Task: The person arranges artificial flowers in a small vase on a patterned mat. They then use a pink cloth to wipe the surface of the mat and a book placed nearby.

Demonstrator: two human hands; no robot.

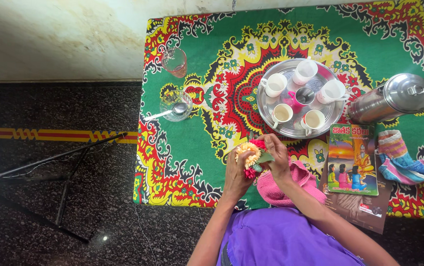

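My left hand (235,173) and my right hand (277,156) meet over the near edge of the table, both holding a small flower garland (251,155) of orange, white and red blooms with green leaves. The left hand cups it from below while the right fingers pinch its top. A pink knitted cloth (291,189) lies under my right wrist.
A round steel tray (271,106) carries several cups. A steel flask (392,98) lies at the right, with a picture book (352,160) and striped socks (404,160) below it. A glass (175,61) and a glass bowl with spoon (175,105) stand at the left. A tripod (49,170) is on the floor.
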